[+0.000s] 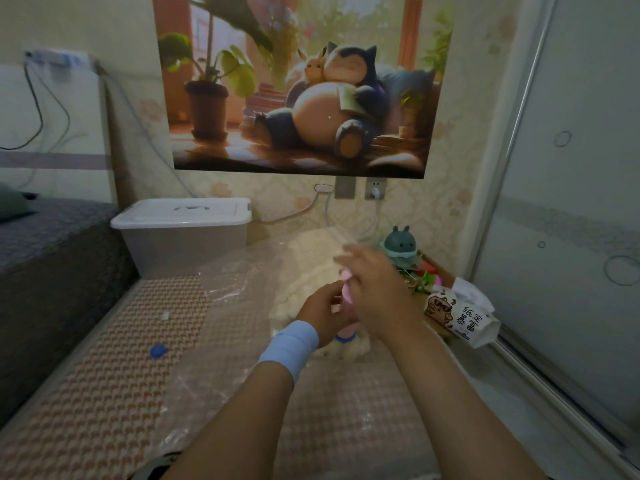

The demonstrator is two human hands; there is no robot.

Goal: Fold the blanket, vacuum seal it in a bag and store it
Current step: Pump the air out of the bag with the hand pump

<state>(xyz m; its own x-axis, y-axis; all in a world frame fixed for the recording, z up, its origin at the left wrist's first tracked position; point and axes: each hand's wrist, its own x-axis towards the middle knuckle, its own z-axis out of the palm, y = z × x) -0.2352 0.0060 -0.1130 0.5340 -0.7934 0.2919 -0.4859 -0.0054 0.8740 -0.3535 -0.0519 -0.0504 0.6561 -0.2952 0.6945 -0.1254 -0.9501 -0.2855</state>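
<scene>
A home bedroom, lived-in and small. Patterned wallpaper (446,209) behind a large cartoon poster (304,84) of a sleeping creature among potted plants. Bed with a dark grey checked cover (52,244) at left, and a second bed surface under a woven houndstooth mat (114,368). Lidded plastic storage box (183,226) against the wall, wall sockets (375,192) with plugged-in cables, a small teal figurine (400,245), a tissue pack (460,313), sliding frosted door (571,202) at right.

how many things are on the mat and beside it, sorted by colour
White: 2, storage bin and blanket
Clear: 1, vacuum bag
Pink: 1, pump, held by left hand and right hand
Blue: 1, small cap
Teal: 1, toy figure
Total: 6
</scene>
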